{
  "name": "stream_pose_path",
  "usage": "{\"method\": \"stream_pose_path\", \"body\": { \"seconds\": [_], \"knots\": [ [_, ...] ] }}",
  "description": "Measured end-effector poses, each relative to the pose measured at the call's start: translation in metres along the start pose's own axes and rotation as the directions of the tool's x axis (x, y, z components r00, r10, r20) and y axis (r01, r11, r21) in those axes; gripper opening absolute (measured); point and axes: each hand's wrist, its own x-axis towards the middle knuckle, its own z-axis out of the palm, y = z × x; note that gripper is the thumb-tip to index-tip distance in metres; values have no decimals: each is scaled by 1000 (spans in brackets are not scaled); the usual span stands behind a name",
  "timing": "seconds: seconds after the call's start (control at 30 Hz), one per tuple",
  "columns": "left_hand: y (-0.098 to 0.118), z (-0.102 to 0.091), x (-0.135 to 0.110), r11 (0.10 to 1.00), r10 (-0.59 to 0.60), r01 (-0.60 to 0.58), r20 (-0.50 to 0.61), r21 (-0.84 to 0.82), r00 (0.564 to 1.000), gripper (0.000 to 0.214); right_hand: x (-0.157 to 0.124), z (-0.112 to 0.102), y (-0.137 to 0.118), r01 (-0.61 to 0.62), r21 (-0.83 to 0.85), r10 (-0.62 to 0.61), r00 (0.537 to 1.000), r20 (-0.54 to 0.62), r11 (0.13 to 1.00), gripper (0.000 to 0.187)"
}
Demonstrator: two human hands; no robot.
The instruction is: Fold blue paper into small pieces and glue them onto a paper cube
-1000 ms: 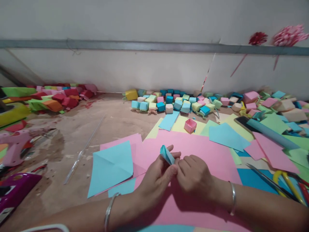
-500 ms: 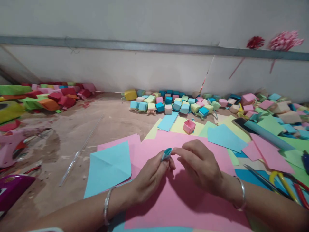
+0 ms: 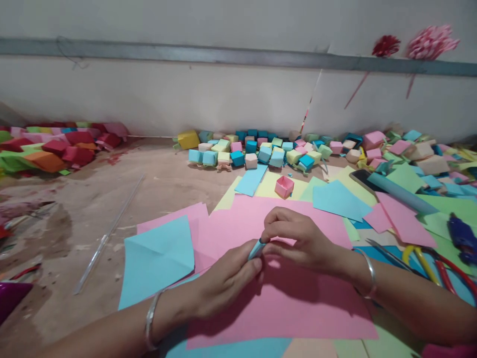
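My left hand [image 3: 223, 283] and my right hand [image 3: 298, 241] meet over a large pink paper sheet [image 3: 283, 303]. Both pinch a small folded light-blue paper piece [image 3: 257, 248] between their fingertips; most of it is hidden by the fingers. A silver bangle sits on each wrist. Left of my hands lies a creased light-blue square sheet [image 3: 158, 258]. A small open pink paper box [image 3: 283, 186] stands on a yellow sheet beyond my hands.
Several small paper cubes [image 3: 261, 151] in blue, pink, yellow and green lie along the wall. Loose coloured sheets and a blue paper roll [image 3: 402, 196] cover the right side. Scissors with yellow and red handles [image 3: 428, 258] lie at right. A clear ruler [image 3: 108, 236] lies at left.
My right hand has closed in over the blue piece and now pinches it together with the left. The piece sits lower and is more hidden. The view has shifted a little to the right.
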Motion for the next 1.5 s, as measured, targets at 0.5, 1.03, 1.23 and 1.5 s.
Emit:
{"method": "stream_pose_path", "body": {
  "seconds": [0.5,1.03,1.23,1.5],
  "knots": [
    [-29,11,1,964,-98,105,42,-243,994,37,-6,9,5,5,-145,-24,992,-127,989,21],
    [-16,-1,4,1000,-6,7,-284,2,959,7,-10,12,-4,97,-98,-93,995,48,990,16],
    [-18,-1,5,999,40,-33,-310,27,950,15,-11,17,-3,88,-114,-94,995,-42,990,13],
    [-16,-1,1,998,-4,-19,-355,-62,935,15,-10,17,-7,29,-115,-43,991,-124,993,6]
  ]
}}
